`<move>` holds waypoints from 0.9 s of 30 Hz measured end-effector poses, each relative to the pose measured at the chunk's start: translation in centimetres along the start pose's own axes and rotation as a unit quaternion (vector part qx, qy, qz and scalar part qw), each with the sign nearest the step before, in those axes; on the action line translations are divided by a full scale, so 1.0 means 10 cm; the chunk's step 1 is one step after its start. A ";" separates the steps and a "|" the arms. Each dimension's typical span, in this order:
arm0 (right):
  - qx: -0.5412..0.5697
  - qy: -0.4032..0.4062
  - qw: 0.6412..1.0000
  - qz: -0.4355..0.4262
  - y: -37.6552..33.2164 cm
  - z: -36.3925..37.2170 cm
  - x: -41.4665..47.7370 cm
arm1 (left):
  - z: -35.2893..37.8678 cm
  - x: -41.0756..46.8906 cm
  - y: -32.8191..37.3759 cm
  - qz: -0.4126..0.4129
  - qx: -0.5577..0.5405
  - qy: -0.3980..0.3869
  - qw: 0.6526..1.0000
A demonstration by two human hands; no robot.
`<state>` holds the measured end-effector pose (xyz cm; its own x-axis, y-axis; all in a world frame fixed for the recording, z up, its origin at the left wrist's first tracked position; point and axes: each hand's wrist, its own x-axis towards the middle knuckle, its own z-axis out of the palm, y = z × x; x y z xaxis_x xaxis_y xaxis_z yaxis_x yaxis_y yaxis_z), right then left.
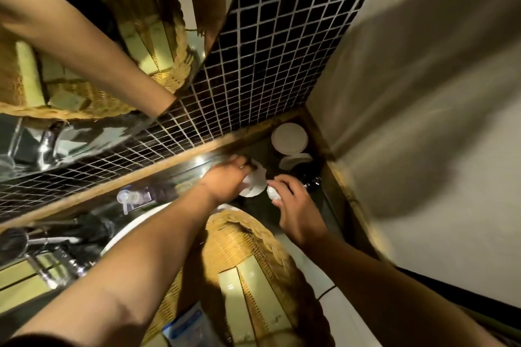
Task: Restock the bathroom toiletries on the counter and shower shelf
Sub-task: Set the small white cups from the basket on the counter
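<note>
My left hand reaches into the far corner of the dark counter and grips a white paper-like cover on top of a round item. My right hand is beside it, fingers closed on a small white object. Behind them stand two round items with white covers and a dark glass. Below my arms sits a woven basket holding pale green boxes and a blue-labelled packet.
A black mosaic-tile wall and a plain cream wall meet at the corner. A mirror at left reflects my arm and the basket. A pump dispenser, white basin rim and chrome tap lie at left.
</note>
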<state>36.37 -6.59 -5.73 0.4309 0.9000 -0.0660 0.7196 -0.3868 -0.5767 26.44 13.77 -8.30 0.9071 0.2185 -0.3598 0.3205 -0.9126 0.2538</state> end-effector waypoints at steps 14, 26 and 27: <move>0.055 -0.011 0.998 0.014 -0.05 0.09 -0.23 | -0.02 0.02 0.06 0.031 -0.004 -0.027 0.999; 0.014 -0.025 0.999 0.024 0.01 0.12 -0.32 | -0.04 0.02 0.06 0.042 0.007 -0.029 0.999; 0.013 -0.025 0.999 0.018 0.01 0.12 -0.32 | -0.05 0.01 0.06 0.043 0.004 -0.029 0.999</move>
<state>34.42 -9.23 -6.50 0.4273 0.8951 -0.1271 0.6901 -0.4137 -0.5938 26.90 13.43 -7.73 0.9138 0.1184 -0.3884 0.2389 -0.9303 0.2784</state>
